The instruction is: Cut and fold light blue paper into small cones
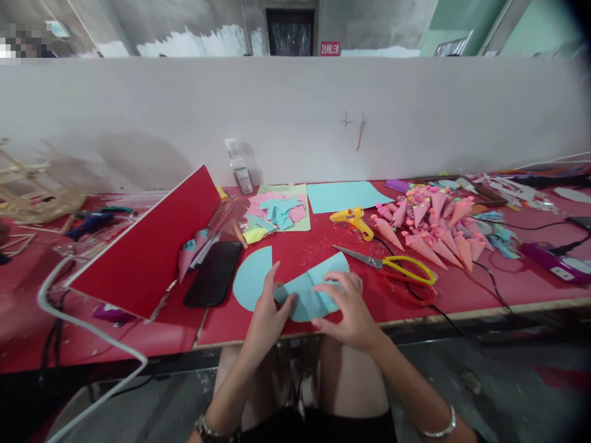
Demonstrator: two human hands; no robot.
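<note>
A light blue half-circle of paper (307,301), with crease lines across it, is tilted over the table's front edge. My left hand (271,304) has its thumb on the paper's left end and its other fingers at the side, one pointing up. Over the right part of the same paper is my right hand (344,307), its fingers curved and spread, thumb near the lower edge. A second light blue paper piece (252,280), with a rounded edge, lies left of my hands. Scissors (392,264) with yellow and red handles lie to the right, blades part-open.
A yellow glue gun (354,220) lies behind the scissors, beside a heap of pink paper cones (438,221). Paper scraps (279,209) and a blue sheet (344,195) are at the back. On the left are a black phone (212,274) and a standing red board (152,246).
</note>
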